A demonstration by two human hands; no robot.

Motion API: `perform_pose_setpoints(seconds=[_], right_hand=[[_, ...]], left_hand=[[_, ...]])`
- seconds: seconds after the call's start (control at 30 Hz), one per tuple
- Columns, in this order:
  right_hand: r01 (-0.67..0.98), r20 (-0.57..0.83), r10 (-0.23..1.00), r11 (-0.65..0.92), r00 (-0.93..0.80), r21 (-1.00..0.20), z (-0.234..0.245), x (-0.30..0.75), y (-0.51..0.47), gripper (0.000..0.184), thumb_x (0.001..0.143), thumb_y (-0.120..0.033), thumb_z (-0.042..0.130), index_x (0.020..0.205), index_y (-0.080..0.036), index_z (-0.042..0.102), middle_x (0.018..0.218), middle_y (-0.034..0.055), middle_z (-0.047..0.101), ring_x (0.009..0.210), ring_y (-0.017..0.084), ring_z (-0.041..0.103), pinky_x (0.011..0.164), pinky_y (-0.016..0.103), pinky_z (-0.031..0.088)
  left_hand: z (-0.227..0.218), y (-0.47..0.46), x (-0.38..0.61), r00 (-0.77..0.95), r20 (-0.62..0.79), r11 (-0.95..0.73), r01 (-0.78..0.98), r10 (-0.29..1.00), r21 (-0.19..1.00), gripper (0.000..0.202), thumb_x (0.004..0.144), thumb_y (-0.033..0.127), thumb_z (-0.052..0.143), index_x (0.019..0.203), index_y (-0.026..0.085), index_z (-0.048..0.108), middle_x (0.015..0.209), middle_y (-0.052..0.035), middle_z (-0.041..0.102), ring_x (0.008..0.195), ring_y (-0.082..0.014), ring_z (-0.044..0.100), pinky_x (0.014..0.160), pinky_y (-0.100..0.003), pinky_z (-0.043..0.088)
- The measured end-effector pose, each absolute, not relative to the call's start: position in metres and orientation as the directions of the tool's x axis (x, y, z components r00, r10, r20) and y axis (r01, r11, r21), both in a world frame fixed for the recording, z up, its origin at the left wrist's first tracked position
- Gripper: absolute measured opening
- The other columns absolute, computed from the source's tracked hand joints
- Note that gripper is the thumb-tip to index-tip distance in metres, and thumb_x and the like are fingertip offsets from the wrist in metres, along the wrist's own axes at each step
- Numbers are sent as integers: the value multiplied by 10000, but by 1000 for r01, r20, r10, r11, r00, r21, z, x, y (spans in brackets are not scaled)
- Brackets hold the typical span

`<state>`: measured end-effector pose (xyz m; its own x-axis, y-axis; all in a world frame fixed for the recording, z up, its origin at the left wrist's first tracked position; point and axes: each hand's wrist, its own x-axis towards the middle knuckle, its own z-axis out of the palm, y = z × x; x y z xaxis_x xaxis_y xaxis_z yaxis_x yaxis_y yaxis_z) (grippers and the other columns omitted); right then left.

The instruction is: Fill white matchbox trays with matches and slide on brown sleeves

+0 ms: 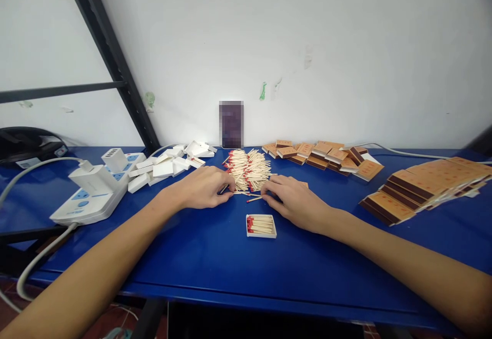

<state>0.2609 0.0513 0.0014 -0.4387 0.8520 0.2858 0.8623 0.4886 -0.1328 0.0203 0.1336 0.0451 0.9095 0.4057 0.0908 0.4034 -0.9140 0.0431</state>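
Observation:
A heap of red-tipped matches (pixel 249 167) lies on the blue table in front of me. My left hand (pixel 209 188) is at the heap's near left edge, thumb and fingers closed together; what they pinch is mostly hidden. Across the near right edge, my right hand (pixel 290 198) has its fingertips together at the end of a loose match (pixel 253 199), whose red head points left. Closer to me sits a white matchbox tray (pixel 261 236), partly filled with matches, heads to the left.
White matchbox trays (pixel 165 169) are piled at back left, beside a power strip (pixel 92 208) with chargers. Matchbox sleeves (pixel 326 154) lie scattered at back right, with stacked sleeves (pixel 418 190) further right. A blurred dark rectangular object (pixel 231 124) leans against the wall.

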Motion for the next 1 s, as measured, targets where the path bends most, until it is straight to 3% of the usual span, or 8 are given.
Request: perform_pose_setpoints(seconds=[0.2, 0.47, 0.73, 0.87, 1.0], right_hand=[[853, 269, 853, 497, -447, -158, 1, 260, 52, 135, 974, -213, 435, 900, -201, 547, 920, 42, 614, 836, 200, 542, 742, 340, 349], [844, 229, 854, 507, -466, -172, 5, 260, 49, 168, 989, -217, 390, 857, -201, 492, 885, 41, 602, 788, 193, 514, 733, 341, 321], [809, 253, 829, 550, -499, -207, 5, 261, 45, 189, 1011, -244, 378, 916, -200, 536, 945, 44, 617, 868, 201, 535, 784, 360, 302], [789, 318, 808, 572, -496, -225, 8, 258, 44, 168, 1008, -295, 418, 1021, -211, 564, 980, 47, 617, 896, 201, 537, 781, 348, 298], [753, 352, 764, 626, -540, -202, 12, 257, 42, 203, 1010, -283, 411, 947, -199, 584, 914, 37, 625, 853, 184, 525, 753, 334, 281]], left_hand=[[41, 130, 25, 892, 44, -893, 451, 450, -4, 112, 882, 208, 510, 845, 181, 613, 824, -24, 646, 680, -141, 555, 604, -254, 331], [46, 123, 26, 874, -8, -872, 485, 485, 71, 114, 882, 268, 538, 890, 192, 622, 848, -16, 659, 695, -145, 551, 632, -264, 349], [47, 119, 23, 885, -52, -877, 465, 462, 123, 107, 872, 228, 514, 866, 184, 612, 824, -18, 630, 707, -145, 538, 648, -273, 360], [44, 114, 28, 915, -4, -894, 395, 404, 210, 123, 927, 248, 469, 908, 185, 573, 847, -9, 622, 707, -135, 530, 647, -264, 367], [42, 107, 34, 924, 85, -908, 344, 372, 239, 159, 965, 282, 438, 913, 181, 548, 842, -12, 611, 693, -136, 518, 638, -268, 358]])
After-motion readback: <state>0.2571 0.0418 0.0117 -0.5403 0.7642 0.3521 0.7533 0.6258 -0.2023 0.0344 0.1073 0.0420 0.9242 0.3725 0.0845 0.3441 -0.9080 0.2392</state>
